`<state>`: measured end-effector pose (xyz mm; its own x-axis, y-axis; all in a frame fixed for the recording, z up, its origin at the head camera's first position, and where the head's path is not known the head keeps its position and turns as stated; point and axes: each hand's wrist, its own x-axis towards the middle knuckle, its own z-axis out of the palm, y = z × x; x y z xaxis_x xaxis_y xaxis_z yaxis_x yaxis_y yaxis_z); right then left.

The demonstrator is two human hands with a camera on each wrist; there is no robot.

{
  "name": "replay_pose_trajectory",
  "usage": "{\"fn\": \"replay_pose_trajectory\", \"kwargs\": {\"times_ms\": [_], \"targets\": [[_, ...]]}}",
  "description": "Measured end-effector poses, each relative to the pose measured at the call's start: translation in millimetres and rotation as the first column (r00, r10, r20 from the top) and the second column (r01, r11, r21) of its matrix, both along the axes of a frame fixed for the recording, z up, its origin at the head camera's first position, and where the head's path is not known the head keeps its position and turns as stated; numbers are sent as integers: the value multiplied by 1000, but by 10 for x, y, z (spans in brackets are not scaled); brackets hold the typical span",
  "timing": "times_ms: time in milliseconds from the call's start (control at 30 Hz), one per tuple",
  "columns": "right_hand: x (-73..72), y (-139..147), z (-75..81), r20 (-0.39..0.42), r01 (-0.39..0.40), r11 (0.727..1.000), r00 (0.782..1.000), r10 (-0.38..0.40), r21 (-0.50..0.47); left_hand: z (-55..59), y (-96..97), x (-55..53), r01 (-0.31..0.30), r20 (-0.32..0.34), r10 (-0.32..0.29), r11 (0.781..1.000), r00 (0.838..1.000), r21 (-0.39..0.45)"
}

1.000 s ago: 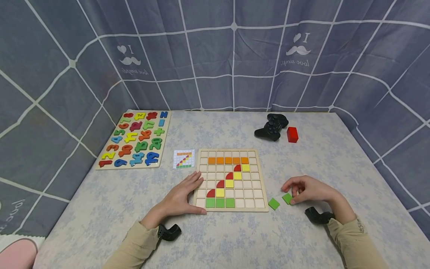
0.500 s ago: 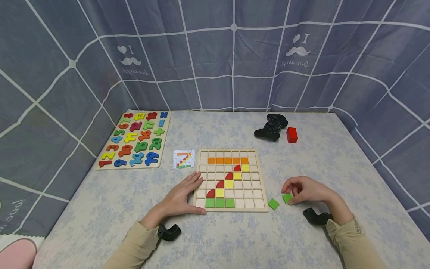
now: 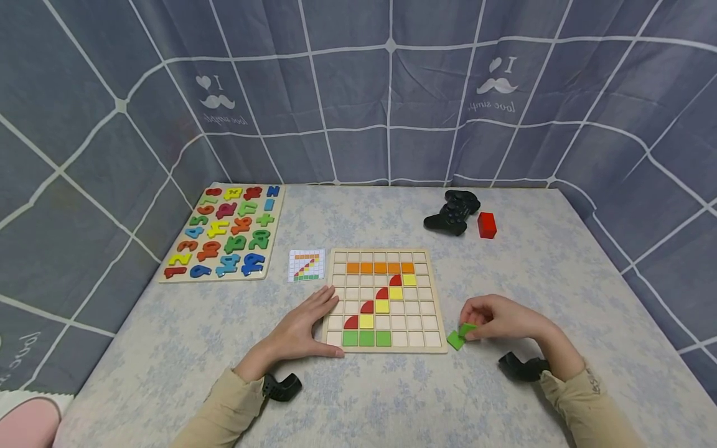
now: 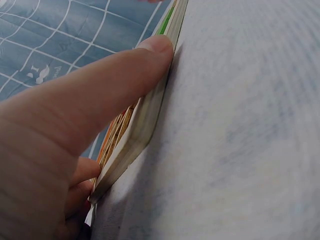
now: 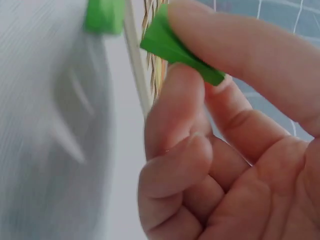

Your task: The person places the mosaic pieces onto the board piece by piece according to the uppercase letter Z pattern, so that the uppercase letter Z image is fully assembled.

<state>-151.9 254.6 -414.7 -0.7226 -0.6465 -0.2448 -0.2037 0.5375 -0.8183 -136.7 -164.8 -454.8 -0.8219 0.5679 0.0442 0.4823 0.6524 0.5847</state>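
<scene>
Here, the big bench [image 3: 392, 386] has a flowery cloth on it, and a wooden grid board [image 3: 385, 300] sits in the middle with orange, red, yellow and green tiles already in it. The left hand [image 3: 299, 330] lies flat with straight fingers, pressed against the board's left edge. The right hand [image 3: 501, 319] is just right of the board, and its fingers pinch a small green tile [image 5: 177, 45] by its edges, lifted and tilted. Another green tile [image 3: 455, 340] lies on the bench just beside it. The tile looks light, thin, stiff and smooth, so holding it by two opposite edges seems best.
</scene>
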Motion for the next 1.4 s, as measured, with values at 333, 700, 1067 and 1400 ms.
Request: {"fn": "replay_pose_trajectory", "kwargs": {"times_ms": [333, 700, 1067, 1400], "targets": [[-79, -522, 30, -26, 9, 1000, 1000, -9, -16, -2, -1, 1, -1, -4, 1, 1000, 1000, 1], [-68, -979, 25, -108, -7, 1000, 994, 7, 9, 8, 11, 7, 13, -33, -12, 1000, 999, 24], [30, -1131, -21, -221, -16, 995, 974, 38, 101, 3, 6, 3, 11, -29, -10, 1000, 1000, 18], [12, -951, -15, -180, 0, 996, 984, 15, 85, 8, 7, 0, 10, -20, -10, 1000, 1000, 8]]}}
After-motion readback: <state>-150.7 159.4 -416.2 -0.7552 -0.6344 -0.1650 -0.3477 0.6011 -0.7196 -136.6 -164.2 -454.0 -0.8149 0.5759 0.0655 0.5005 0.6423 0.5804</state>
